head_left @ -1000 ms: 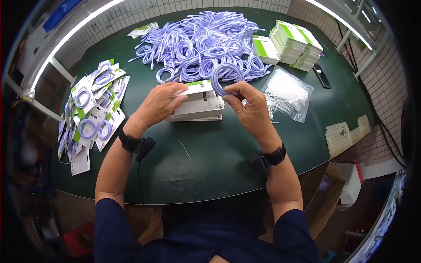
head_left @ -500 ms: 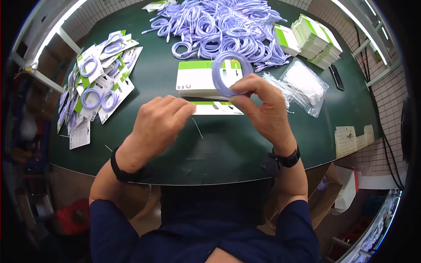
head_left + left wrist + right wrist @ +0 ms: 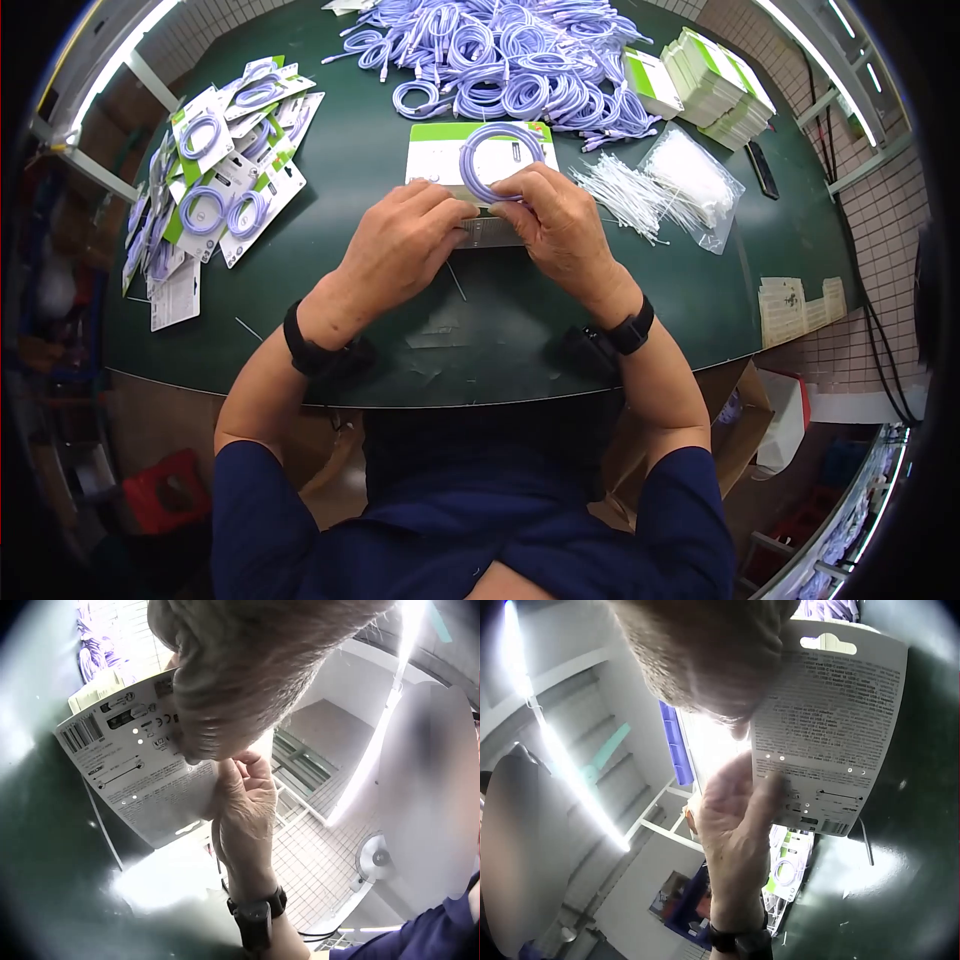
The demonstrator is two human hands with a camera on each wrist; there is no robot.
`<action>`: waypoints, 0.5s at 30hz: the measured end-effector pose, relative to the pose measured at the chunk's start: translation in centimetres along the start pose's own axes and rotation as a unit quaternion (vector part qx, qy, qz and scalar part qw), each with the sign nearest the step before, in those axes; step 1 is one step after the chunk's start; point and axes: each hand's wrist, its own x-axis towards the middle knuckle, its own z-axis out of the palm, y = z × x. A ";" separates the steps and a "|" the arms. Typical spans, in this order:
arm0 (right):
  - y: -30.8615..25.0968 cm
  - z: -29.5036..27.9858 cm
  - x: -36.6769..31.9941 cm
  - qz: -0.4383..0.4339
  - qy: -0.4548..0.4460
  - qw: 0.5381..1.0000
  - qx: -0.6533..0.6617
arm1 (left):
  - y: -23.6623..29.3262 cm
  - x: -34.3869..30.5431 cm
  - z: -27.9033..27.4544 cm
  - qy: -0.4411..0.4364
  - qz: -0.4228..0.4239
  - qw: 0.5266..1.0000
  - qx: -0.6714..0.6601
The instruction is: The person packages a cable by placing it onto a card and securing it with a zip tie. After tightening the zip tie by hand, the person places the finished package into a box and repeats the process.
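My left hand (image 3: 400, 240) holds a white-and-green packaging card (image 3: 488, 235) by its edge, thumb and fingers on either side. The card's printed back, with a barcode and small holes, fills much of the left wrist view (image 3: 142, 772) and shows with its hanger slot in the right wrist view. A coiled lilac cable (image 3: 468, 162) is pinched in my right hand (image 3: 565, 220), upright above the card. Both hands are close together, the right fingertips right at the card's upper edge. Behind them a stack of the same cards (image 3: 425, 150) lies on the table.
A large heap of lilac cables (image 3: 500, 60) fills the back. Cards bearing coils (image 3: 200, 135) pile up at left. At right are loose white cable ties (image 3: 620, 195), a plastic bag (image 3: 715, 225), more card stacks (image 3: 720, 85) and a phone (image 3: 762, 170). One tie (image 3: 457, 282) lies near the front.
My left hand has drawn a card off the stack toward me and tilted it back-side to me. My right hand has kept the coil and brought it in over the card.
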 end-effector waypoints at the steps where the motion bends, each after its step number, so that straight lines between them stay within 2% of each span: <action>1: 0.0 0.0 -0.1 0.000 -0.003 1.000 0.012 | 0.4 0.1 -0.3 0.041 0.016 0.999 0.010; 2: 0.0 0.0 -0.2 0.001 -0.006 1.000 0.025 | 0.6 0.0 -0.4 0.081 0.031 0.996 0.019; 3: -0.1 0.3 -0.4 0.002 -0.011 0.999 0.040 | 0.3 -0.6 -0.3 0.079 0.029 0.996 0.021; 6: -1.2 1.0 -0.4 -0.040 -0.023 0.999 0.009 | -1.1 -3.0 0.1 -0.024 -0.066 0.997 -0.013; 12: -3.2 1.2 -0.8 -0.089 -0.043 0.995 0.006 | 0.4 -5.2 -1.1 -0.083 -0.112 0.990 -0.028; 15: -5.1 0.1 -2.1 -0.083 -0.059 0.992 0.079 | 3.8 -6.8 -2.7 -0.103 -0.129 0.984 -0.062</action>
